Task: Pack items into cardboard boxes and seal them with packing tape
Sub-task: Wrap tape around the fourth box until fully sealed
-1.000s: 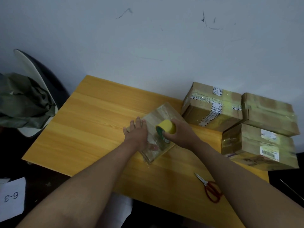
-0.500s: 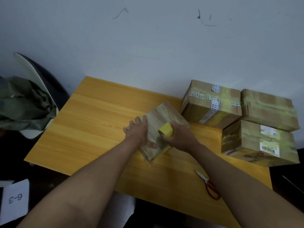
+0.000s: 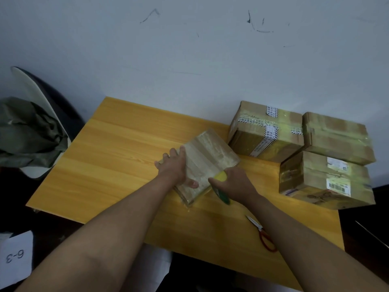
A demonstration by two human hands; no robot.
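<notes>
Tape-wrapped, flat brown cardboard box lies at the middle of the yellow wooden table, and we press our left hand flat on its near left edge, thumb across the top. Our right hand grips the yellow roll of packing tape against the box's near right corner. Right of this box stand three taped cardboard boxes; red-handled scissors lie nearer us.
</notes>
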